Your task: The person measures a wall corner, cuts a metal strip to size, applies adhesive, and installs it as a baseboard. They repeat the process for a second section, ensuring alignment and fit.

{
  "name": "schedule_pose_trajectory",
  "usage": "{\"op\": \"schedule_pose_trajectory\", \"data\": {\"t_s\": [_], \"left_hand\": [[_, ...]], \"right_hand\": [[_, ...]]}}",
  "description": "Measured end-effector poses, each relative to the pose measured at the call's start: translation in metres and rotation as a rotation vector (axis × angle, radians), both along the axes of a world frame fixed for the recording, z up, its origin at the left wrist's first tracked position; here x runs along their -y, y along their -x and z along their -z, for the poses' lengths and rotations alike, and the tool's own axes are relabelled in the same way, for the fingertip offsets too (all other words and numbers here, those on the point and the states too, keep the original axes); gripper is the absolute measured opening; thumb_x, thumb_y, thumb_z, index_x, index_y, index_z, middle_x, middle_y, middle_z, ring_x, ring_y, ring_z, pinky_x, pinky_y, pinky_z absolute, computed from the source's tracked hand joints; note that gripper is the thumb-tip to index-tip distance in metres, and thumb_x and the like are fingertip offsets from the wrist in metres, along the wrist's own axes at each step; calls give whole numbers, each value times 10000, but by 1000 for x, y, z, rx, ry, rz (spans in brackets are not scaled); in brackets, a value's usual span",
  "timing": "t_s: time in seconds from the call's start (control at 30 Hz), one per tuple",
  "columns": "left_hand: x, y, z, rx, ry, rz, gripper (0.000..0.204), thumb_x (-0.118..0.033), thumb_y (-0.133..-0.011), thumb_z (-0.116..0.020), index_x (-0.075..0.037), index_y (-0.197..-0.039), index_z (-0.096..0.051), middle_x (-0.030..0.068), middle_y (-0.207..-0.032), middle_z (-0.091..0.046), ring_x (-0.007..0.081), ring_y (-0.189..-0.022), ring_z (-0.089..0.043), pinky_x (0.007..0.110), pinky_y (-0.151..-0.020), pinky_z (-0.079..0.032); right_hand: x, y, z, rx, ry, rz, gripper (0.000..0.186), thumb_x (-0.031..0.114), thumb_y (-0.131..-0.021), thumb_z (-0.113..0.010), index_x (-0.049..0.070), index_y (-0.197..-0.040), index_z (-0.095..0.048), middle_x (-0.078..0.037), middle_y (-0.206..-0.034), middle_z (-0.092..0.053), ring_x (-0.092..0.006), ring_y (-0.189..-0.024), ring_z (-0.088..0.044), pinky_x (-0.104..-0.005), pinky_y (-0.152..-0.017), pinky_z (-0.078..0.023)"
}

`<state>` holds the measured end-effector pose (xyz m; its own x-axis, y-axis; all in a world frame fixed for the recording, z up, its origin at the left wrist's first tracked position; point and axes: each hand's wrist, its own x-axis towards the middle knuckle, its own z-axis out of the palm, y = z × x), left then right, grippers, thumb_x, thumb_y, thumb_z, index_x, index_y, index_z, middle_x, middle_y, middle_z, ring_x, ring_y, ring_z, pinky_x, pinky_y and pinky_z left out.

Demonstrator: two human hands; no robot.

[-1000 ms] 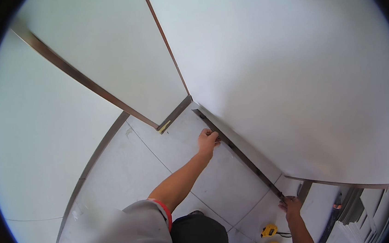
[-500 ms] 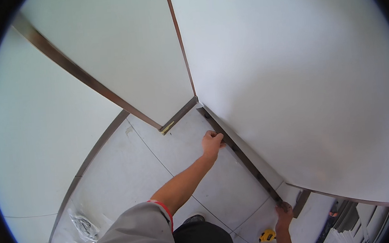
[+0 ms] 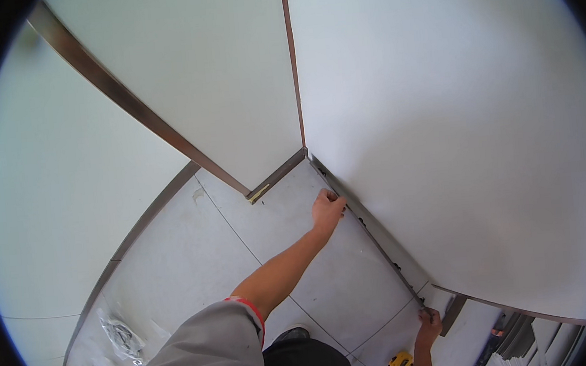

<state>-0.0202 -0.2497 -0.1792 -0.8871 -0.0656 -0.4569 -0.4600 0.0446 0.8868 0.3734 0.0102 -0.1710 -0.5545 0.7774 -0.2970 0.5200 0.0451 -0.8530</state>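
A long, thin dark skirting strip (image 3: 376, 242) runs along the foot of the large white wall panel (image 3: 456, 141) on the right, close to it but with a narrow gap. Several dark lumps (image 3: 396, 266) stick out from the strip's wall-facing side. My left hand (image 3: 328, 210) pinches the strip toward its far end, near the corner. Its near end is held in the fingers of my right hand (image 3: 428, 326). The strip stands on edge, and its far end reaches the corner beside a fitted brown skirting piece (image 3: 284, 172).
A yellow tape measure (image 3: 400, 361) lies on the tiled floor (image 3: 329, 277) near my right forearm. Clear plastic bags (image 3: 118, 335) are at the lower left. Long panels or strips (image 3: 519, 337) are stacked at the lower right. A brown-trimmed wall edge (image 3: 125, 93) juts in at left.
The strip has been turned up from showing its broad dark face to showing a thin edge, with its lumps toward the wall. Both hands keep their hold; the view has shifted slightly.
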Motion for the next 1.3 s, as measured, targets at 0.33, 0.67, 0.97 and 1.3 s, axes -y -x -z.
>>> {"op": "schedule_pose_trajectory", "data": {"t_s": [0.33, 0.67, 0.97, 1.3], "left_hand": [[3, 8, 2, -24, 160, 43, 363, -271, -776, -704, 4, -980, -583, 126, -886, -672, 260, -805, -678, 390, -771, -556], [3, 8, 5, -226, 298, -1, 628, -263, -790, -715, 34, -1309, -524, 161, -1219, -604, 250, -951, -693, 376, -868, -543], [6, 12, -2, -202, 273, 54, 634, -299, -785, -731, -20, -1320, -535, 146, -1268, -588, 280, -1100, -647, 397, -963, -512], [9, 15, -1, -241, 320, 78, 624, -277, -769, -724, -28, -1311, -540, 121, -1215, -634, 261, -1171, -610, 399, -981, -503]], "right_hand": [[0, 14, -20, 132, -145, -161, 163, 42, -907, -541, -44, -964, -667, -90, -851, -703, -137, -777, -651, -289, -748, -548], [6, 9, -21, 256, -185, -201, 108, 71, -895, -618, -35, -884, -635, -73, -782, -672, -116, -722, -601, -281, -684, -500], [21, 5, -18, 230, -203, -188, 113, 84, -883, -650, -28, -889, -630, -71, -688, -567, -124, -640, -456, -312, -597, -420], [33, 8, -26, 256, -211, -199, 133, 96, -888, -681, -29, -885, -636, -55, -670, -547, -113, -642, -451, -301, -593, -407]]}}
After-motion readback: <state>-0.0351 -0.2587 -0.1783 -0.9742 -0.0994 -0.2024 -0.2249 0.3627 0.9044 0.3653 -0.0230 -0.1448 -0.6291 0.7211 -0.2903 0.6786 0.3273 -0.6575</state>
